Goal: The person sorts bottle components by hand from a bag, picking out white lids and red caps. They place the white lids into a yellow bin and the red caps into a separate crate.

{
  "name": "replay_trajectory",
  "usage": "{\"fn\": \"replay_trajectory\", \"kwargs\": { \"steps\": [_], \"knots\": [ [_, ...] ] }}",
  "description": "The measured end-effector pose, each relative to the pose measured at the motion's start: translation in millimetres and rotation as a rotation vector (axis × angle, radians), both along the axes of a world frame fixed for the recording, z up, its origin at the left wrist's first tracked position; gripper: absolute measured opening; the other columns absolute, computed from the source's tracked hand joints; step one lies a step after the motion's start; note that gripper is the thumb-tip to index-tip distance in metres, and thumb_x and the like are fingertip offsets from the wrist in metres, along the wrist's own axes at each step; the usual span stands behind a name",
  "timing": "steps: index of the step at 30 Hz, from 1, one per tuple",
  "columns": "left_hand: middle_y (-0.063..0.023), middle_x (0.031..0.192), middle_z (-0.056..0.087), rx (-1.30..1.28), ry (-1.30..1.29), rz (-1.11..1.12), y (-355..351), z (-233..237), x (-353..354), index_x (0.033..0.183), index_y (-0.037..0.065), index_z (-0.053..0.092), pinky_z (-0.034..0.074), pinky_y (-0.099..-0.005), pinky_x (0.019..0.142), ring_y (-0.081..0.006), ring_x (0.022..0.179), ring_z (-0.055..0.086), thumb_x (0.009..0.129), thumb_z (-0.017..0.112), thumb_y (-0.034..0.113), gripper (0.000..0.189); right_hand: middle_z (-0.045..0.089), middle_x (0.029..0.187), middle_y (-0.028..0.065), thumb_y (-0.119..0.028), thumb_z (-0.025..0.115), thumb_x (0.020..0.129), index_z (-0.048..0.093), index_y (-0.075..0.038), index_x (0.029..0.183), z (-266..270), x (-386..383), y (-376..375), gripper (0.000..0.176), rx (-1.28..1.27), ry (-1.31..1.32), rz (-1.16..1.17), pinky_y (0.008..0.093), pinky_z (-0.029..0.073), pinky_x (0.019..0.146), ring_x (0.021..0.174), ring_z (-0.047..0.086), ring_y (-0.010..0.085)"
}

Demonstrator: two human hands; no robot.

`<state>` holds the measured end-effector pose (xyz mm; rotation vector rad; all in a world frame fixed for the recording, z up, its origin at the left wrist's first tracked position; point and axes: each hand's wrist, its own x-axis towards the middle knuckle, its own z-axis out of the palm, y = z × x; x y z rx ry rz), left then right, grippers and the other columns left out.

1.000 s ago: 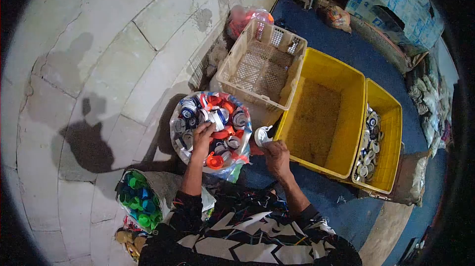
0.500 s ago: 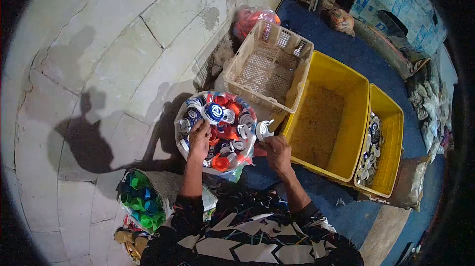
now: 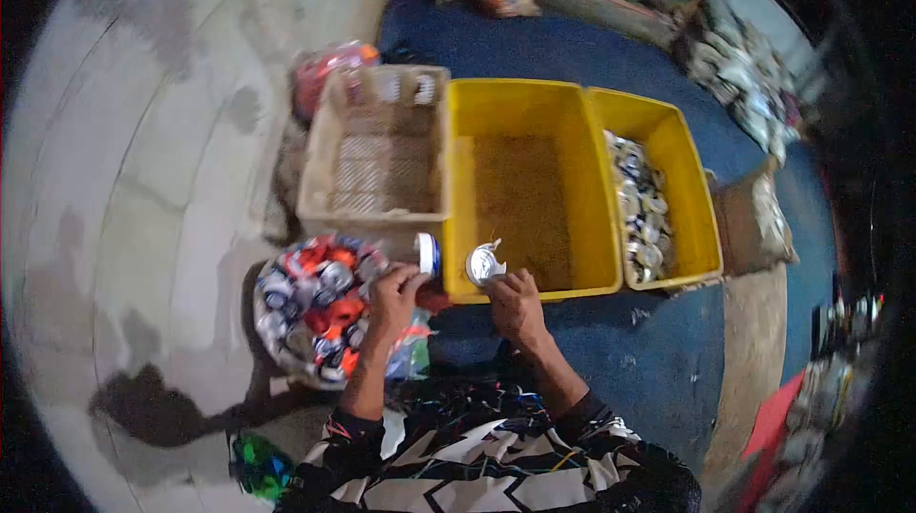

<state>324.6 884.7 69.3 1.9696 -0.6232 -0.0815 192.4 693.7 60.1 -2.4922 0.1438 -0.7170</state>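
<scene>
My left hand pinches a blue-and-white plastic cap, turned edge-on, above the right rim of a round container. That container is heaped with red, white and blue caps. Beside it, my right hand grips a white plastic cap with a small tab standing up from it. This cap is in front of the near wall of the large yellow bin. Both caps are held a short way apart, at similar height.
A beige perforated crate stands left of the large bin. To its right, a narrower yellow bin contains many white and dark caps. Green bottle pieces show at lower left. A pink-red bag leans by the wall.
My view has turned right, so the bins appear further left. Both hands have swung toward the bins, each still with its cap; the blue-and-white one has tipped edge-on.
</scene>
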Motion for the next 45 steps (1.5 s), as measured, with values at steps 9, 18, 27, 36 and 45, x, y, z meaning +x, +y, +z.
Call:
{"fn": "replay_trajectory", "kwargs": {
  "steps": [9, 18, 27, 36, 45],
  "knots": [
    [-0.0125, 0.084, 0.061, 0.151, -0.461, -0.619, -255, -24, -67, 0.089, 0.005, 0.068, 0.049, -0.0422, 0.073, -0.0319, 0.083, 0.060, 0.081, 0.062, 0.006, 0.010, 0.065, 0.089, 0.0066, -0.005, 0.064, 0.069, 0.069, -0.010, 0.093, -35, -115, -174, 0.025, -0.022, 0.040, -0.376, 0.0400, 0.046, 0.074, 0.082, 0.056, 0.0285],
    [-0.0133, 0.088, 0.060, 0.112, -0.755, -0.622, -503, -24, -97, 0.088, 0.005, 0.068, 0.047, -0.0437, 0.076, -0.0317, 0.089, 0.057, 0.079, 0.055, 0.004, 0.016, 0.067, 0.096, 0.0080, -0.003, 0.062, 0.073, 0.068, -0.008, 0.102, -34, -164, -379, 0.031, -0.145, 0.032, -0.699, 0.0405, 0.047, 0.071, 0.081, 0.059, 0.0303],
    [-0.0136, 0.080, 0.061, 0.235, -0.579, -0.633, -453, -81, -92, 0.075, 0.003, 0.066, 0.047, -0.0426, 0.076, -0.0307, 0.086, 0.057, 0.076, 0.056, 0.004, 0.011, 0.069, 0.097, 0.0141, 0.000, 0.062, 0.076, 0.071, -0.004, 0.098, -89, -189, -408, 0.023, 0.118, 0.118, -0.724, 0.0375, 0.048, 0.084, 0.090, 0.062, 0.0321],
    [-0.0135, 0.077, 0.062, 0.453, -0.143, 0.001, -232, -39, -72, 0.070, 0.005, 0.062, 0.047, -0.0439, 0.074, -0.0331, 0.080, 0.060, 0.078, 0.071, 0.020, 0.020, 0.067, 0.094, 0.0179, -0.010, 0.065, 0.086, 0.068, 0.000, 0.099, -92, -103, -312, 0.017, 0.077, 0.190, -0.421, 0.0420, 0.051, 0.080, 0.094, 0.064, 0.0333],
    [-0.0167, 0.075, 0.063, 0.498, -0.142, 0.430, 34, -70, -67, 0.071, 0.004, 0.063, 0.047, -0.0479, 0.066, -0.0371, 0.073, 0.061, 0.073, 0.072, 0.020, 0.019, 0.067, 0.087, 0.0173, -0.009, 0.064, 0.081, 0.070, -0.004, 0.092, -82, 39, -72, 0.013, -0.083, 0.200, 0.181, 0.0430, 0.050, 0.075, 0.085, 0.062, 0.0362]
  ]
}}
